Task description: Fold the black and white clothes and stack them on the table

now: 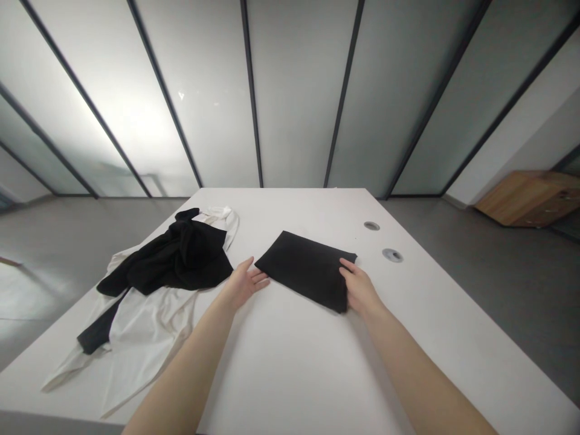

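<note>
A black cloth (308, 266), folded into a flat rectangle, lies slightly turned on the white table (281, 362). What kind of garment it is, I cannot tell. My right hand (357, 287) grips its right edge, fingers on top and the thumb side partly hidden. At the near left corner is my left hand (244, 284), palm turned inward with the fingers spread; the fingertips are at the cloth's edge and hold nothing.
To the left, a crumpled black garment (181, 257) lies over a white garment (149, 329). Two round grommets, one farther (371, 226) and one nearer (392, 255), sit in the tabletop at right. Frosted glass panels (299, 90) stand behind; a wooden cabinet (530, 196) is at far right.
</note>
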The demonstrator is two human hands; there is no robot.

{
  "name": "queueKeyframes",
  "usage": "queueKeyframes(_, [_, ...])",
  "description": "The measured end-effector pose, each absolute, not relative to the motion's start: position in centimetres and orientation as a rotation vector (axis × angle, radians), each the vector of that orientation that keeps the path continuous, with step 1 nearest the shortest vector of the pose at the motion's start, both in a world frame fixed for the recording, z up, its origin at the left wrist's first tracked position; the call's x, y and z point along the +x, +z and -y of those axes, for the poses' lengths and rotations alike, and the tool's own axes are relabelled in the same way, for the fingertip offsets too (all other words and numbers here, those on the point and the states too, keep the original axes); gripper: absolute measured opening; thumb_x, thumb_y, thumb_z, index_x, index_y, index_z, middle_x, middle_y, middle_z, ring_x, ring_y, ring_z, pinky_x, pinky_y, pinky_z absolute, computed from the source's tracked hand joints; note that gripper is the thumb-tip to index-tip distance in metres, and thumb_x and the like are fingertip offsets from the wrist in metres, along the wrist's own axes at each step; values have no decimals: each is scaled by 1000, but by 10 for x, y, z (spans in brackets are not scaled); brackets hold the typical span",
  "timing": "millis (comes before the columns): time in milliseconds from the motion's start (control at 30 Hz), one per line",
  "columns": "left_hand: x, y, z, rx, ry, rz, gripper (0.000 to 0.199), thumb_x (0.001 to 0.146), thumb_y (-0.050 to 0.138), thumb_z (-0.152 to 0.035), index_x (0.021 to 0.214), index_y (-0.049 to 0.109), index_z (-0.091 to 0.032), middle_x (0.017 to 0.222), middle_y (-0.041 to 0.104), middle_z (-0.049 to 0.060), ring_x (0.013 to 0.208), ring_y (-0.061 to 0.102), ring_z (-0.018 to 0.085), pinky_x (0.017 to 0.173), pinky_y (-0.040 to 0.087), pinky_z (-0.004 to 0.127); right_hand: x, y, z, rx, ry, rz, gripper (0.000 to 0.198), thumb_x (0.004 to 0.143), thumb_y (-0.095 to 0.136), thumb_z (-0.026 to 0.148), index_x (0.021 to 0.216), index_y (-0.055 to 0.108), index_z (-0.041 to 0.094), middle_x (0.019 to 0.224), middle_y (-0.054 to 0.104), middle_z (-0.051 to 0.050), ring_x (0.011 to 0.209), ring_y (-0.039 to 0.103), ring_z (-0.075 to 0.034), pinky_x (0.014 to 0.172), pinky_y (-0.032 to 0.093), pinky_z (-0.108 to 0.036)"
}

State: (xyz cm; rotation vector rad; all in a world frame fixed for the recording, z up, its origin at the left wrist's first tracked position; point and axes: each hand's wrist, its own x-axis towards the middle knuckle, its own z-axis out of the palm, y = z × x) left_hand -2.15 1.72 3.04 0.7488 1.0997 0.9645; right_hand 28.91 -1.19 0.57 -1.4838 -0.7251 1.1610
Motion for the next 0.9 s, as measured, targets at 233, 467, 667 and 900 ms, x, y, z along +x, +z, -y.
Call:
queueKeyframes(233, [-15,28,-2,848,890,-1106,69,92,73,-47,146,32,-34,106,74,4,87,76,19,82,62,36,285,42,47,-1308,2026,1141,51,94,73,47,137,60,21,114,79,-14,74,78,-19,64,65,-29])
queueKeyframes(467, [-11,16,3,985,910,-1139,88,83,82,-24,150,26,-30,114,75,9,91,76,23,84,64,42,269,43,47,-1345,1379,1581,46,100,57,52,133,68,23,105,79,-10,80,75,-19,63,60,-28])
queueKeyframes(667, [-5,14,-1,974,1059,-1170,86,91,70,-25,159,18,-32,106,75,8,80,75,22,75,65,41,249,16,48,-1392,715,2149,55,101,55,46,154,55,31,167,42,-6,159,26,-34,128,23,-57])
queueKeyframes(900, [-19,29,5,1203,665,-1069,38,84,78,-45,114,71,-22,101,76,7,92,72,22,75,57,28,244,34,61,-1413,606,2390,37,104,52,46,125,79,31,151,60,-9,136,54,-33,114,41,-49])
